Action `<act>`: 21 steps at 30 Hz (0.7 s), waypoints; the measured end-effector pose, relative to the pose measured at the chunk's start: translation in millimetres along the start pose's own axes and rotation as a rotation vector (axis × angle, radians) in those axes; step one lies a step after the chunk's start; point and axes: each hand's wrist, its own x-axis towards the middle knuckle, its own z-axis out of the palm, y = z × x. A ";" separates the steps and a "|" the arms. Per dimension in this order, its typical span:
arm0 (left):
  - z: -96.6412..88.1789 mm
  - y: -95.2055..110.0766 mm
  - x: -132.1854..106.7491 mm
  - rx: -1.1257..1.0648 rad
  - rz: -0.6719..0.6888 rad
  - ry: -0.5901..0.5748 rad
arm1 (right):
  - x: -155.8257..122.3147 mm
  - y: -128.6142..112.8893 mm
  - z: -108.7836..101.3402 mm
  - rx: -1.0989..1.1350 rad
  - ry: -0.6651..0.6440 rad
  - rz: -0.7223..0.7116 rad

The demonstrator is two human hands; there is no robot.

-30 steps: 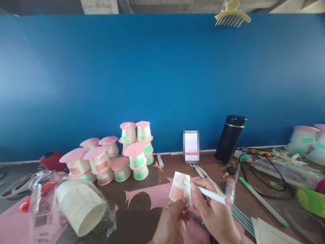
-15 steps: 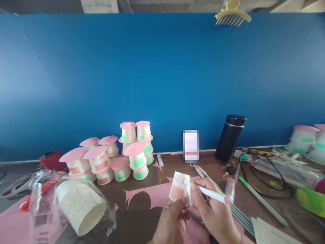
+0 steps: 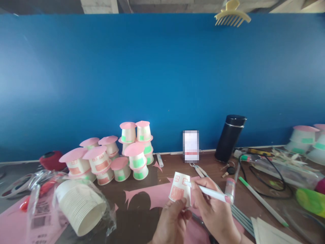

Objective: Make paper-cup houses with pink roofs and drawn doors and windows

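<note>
While the left hand [image 3: 172, 220] pinches an upturned paper cup [image 3: 179, 189] by its lower rim, fingers closed on it, the right hand [image 3: 214, 211] grips a white pen [image 3: 208, 192], tip set against the cup's upper right window. We log the cup held just above the pink paper sheet [image 3: 156, 196] on the table [image 3: 138, 222], near the front edge. 2 small windows and 1 orange door patch show on the cup wall. We judge the work to be at the outlining of a window; such fine lines call for a steady cup and short, light strokes. Left of the hands sit a cluster of pink-roofed cups [image 3: 114, 156] and a bagged stack of plain cups [image 3: 78, 206]. A black flask [image 3: 230, 137] stands by the blue wall.
</note>
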 end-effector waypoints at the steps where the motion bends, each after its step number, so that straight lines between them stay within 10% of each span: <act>1: -0.1 -0.2 0.0 -0.005 0.000 0.000 | -0.2 -0.1 0.1 0.009 0.001 0.008; 21: -1.6 -0.3 0.3 -0.036 -0.022 0.027 | 0.8 -5.0 -0.4 0.043 0.028 0.030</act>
